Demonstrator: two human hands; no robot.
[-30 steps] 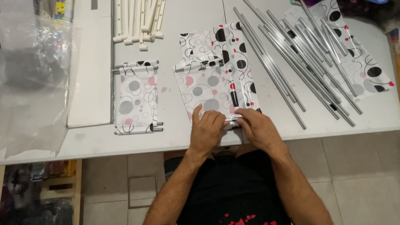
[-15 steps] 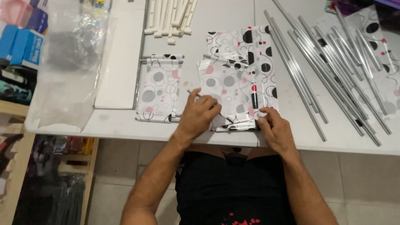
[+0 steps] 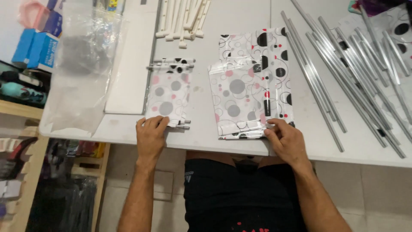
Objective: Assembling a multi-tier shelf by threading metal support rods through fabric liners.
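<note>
While both hands rest at the near edge of the white surface (image 3: 206, 137), the head view looks straight down on them. The left hand (image 3: 151, 136) lies with its grip closed lightly on the near end of a small patterned sheet (image 3: 168, 95), a clear piece printed with grey and pink circles, which has thin metal rods through its far and near hems. The right hand (image 3: 286, 139) presses its fingers onto the near right corner of a larger stack of patterned sheets (image 3: 251, 83), pinching the edge there; this stack lies just right of the small sheet, flat on the surface, with black and red dots on its right half. Well to the right, a spread of long metal rods (image 3: 343, 73) slants across the surface. At the far middle lies a bundle of white plastic bars (image 3: 182, 19). On the left, a white board (image 3: 128, 60) lies beside a crumpled clear plastic bag (image 3: 83, 64). Blue boxes (image 3: 36, 47) sit on a shelf at the far left.
</note>
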